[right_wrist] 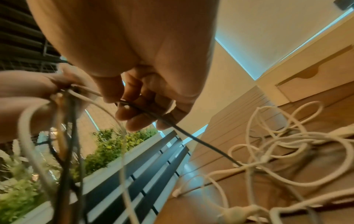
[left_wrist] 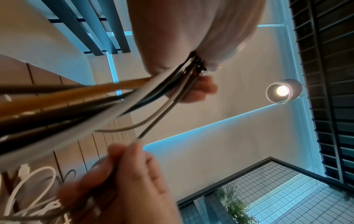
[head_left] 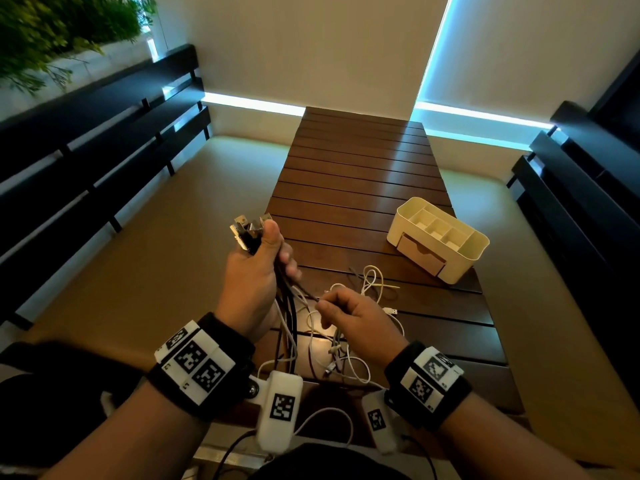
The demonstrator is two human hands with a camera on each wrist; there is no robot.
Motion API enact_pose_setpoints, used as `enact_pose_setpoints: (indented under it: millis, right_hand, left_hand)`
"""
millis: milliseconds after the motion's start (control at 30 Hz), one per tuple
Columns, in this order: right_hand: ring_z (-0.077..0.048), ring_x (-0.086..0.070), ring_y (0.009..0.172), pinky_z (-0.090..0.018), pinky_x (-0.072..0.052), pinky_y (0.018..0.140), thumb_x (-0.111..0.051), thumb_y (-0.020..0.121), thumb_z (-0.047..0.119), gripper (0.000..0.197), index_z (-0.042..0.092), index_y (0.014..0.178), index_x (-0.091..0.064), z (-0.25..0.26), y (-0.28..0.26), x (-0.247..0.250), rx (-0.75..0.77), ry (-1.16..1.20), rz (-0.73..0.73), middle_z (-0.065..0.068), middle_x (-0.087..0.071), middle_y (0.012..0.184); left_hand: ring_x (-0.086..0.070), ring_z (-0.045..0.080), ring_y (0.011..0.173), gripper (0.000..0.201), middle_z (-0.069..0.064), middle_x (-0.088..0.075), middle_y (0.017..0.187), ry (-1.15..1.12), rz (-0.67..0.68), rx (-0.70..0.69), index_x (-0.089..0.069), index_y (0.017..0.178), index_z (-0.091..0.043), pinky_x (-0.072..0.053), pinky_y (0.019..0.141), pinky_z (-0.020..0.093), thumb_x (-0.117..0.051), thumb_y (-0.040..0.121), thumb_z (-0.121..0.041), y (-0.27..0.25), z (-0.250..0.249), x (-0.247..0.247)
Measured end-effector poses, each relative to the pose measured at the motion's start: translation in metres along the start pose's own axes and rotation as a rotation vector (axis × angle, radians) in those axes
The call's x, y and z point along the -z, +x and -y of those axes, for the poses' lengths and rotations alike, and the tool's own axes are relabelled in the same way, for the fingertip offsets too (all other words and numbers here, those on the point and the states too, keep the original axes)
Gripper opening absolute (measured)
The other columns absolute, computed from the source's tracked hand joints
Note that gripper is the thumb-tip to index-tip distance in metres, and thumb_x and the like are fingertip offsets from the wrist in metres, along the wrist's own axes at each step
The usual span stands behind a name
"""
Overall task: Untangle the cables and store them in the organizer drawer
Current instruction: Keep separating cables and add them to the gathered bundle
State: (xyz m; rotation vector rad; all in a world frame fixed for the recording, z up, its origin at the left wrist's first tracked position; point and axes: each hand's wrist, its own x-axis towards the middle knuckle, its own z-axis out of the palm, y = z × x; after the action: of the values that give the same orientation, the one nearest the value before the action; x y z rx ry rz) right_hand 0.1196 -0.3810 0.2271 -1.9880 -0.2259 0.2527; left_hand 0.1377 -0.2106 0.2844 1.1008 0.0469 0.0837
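Observation:
My left hand [head_left: 273, 251] is raised above the table's near left edge. It grips a bundle of dark and white cables [head_left: 287, 306], whose metal plugs [head_left: 249, 226] stick up past the thumb. From below, the bundle [left_wrist: 95, 103] fans out of that fist [left_wrist: 199, 71]. My right hand [head_left: 322, 304] pinches one thin dark cable [right_wrist: 191, 136] that runs from the bundle down into a tangle of white cables [head_left: 346, 348] on the table. The cream organizer [head_left: 474, 251] stands at the right, and its wooden drawer [head_left: 420, 254] is closed.
The slatted dark wood table [head_left: 360, 174] stretches away from me. A loose yellowish-white cable loop [head_left: 372, 282] and a USB plug [head_left: 391, 310] lie between the tangle and the organizer. Dark slatted benches [head_left: 104, 140] flank both sides.

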Motion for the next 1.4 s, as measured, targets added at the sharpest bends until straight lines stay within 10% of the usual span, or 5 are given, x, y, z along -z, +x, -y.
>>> enact_pose_setpoints:
  millis: [400,633,767,1133,1400]
  right_hand:
    - [0.000,-0.052,0.066,-0.015,-0.046,0.062,-0.056,0.099,0.025,0.010,0.027,0.090,-0.059,0.018,0.008,0.021,0.143,-0.033,-0.216,0.004,-0.059,0.081]
    - [-0.011,-0.057,0.079,-0.030,-0.050,0.073,-0.059,0.098,0.020,0.005,0.020,0.097,-0.064,0.046,0.008,0.023,0.344,-0.054,-0.169,0.010,-0.060,0.086]
    - [-0.012,-0.059,0.083,-0.026,-0.052,0.073,-0.062,0.095,0.017,0.005,0.020,0.099,-0.064,0.050,0.012,0.026,0.412,-0.046,-0.168,0.007,-0.062,0.090]
    - [-0.015,-0.061,0.081,-0.035,-0.053,0.076,-0.062,0.095,0.022,0.011,0.033,0.093,-0.063,0.038,0.018,0.033,0.334,-0.017,-0.160,0.005,-0.065,0.088]
    - [-0.007,-0.056,0.067,-0.037,-0.053,0.067,-0.055,0.099,0.031,0.014,0.026,0.095,-0.067,-0.005,0.019,0.039,0.075,0.040,-0.152,0.012,-0.058,0.071]
  left_hand:
    - [-0.037,0.005,0.048,0.030,-0.011,-0.041,0.056,0.292,0.102,-0.041,-0.049,0.071,-0.018,-0.037,0.049,0.023,-0.070,0.087,-0.006,-0.004,0.009,0.013]
    - [-0.029,0.010,0.049,0.043,-0.005,-0.033,0.058,0.342,0.237,-0.002,-0.054,0.098,0.013,-0.029,0.047,0.025,-0.059,0.095,-0.030,-0.011,0.007,0.006]
    - [-0.029,0.011,0.047,0.027,-0.005,-0.036,0.056,0.360,0.351,0.055,-0.053,0.085,-0.003,-0.031,0.046,0.026,-0.059,0.096,-0.027,-0.010,0.001,0.009]
    - [-0.028,0.011,0.046,0.018,-0.004,-0.036,0.056,0.395,0.456,0.135,-0.057,0.089,-0.002,-0.029,0.045,0.026,-0.065,0.088,-0.018,-0.004,-0.005,0.017]
    - [-0.024,0.014,0.045,0.009,-0.002,-0.030,0.053,0.355,0.276,0.075,-0.056,0.090,-0.003,-0.028,0.046,0.027,-0.056,0.097,-0.006,0.005,-0.014,0.024]
